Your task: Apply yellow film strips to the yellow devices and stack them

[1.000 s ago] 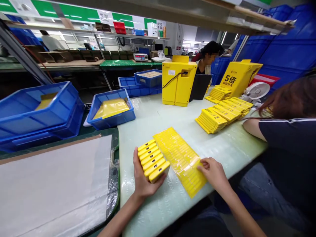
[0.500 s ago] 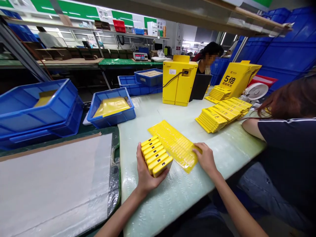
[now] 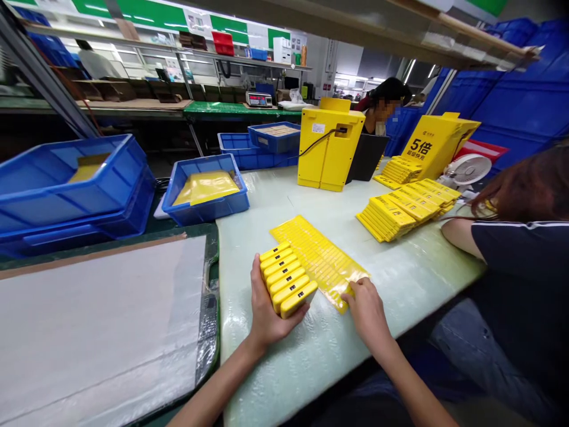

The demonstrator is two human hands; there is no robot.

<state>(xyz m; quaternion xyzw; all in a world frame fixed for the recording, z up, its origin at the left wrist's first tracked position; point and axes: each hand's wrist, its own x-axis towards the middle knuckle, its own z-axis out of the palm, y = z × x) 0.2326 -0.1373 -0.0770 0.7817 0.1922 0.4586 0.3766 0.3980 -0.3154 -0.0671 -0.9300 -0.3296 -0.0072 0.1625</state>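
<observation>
Head-camera view of a pale green worktop (image 3: 271, 373) under glossy film. The person's left hand (image 3: 269, 314) holds a stack of yellow power banks (image 3: 288, 280) in a firm, wide grip, with the stack lying on its side across the palm and its dark ports facing right. The right hand (image 3: 367, 314) forms a narrow grip at the near end of a ribbed yellow plastic sheet (image 3: 316, 258); the fingertips (image 3: 351, 289) touch the sheet, but whether they pinch it cannot be told. The sheet lies flat on the worktop, just right of the stack.

Farther right on the worktop are rows of stacked yellow units (image 3: 386, 219), and a seated co-worker's dark sleeve (image 3: 486, 234) is beside them. At the far edge stand a yellow cabinet (image 3: 331, 148) and a yellow "5倍" sign (image 3: 438, 145). To the far left, a blue crate (image 3: 208, 210) holds a yellow packet (image 3: 207, 187). A white sheet (image 3: 102, 332) lies on the near left.
</observation>
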